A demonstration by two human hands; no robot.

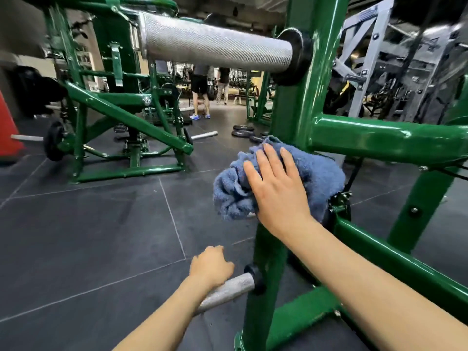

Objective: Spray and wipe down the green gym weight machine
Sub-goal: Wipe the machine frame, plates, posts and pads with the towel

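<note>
In the head view, the right hand [276,183] lies flat with straight fingers, pressing a crumpled blue terry towel [266,183] against the glossy green steel upright of the weight machine [301,97], right of the frame centre. The upright's long axis runs vertically, tilted slightly. The left hand [211,266], lower centre, curls around a short knurled silver peg [229,291]. I judge the towel may slip off, because nothing pinches it.
</note>
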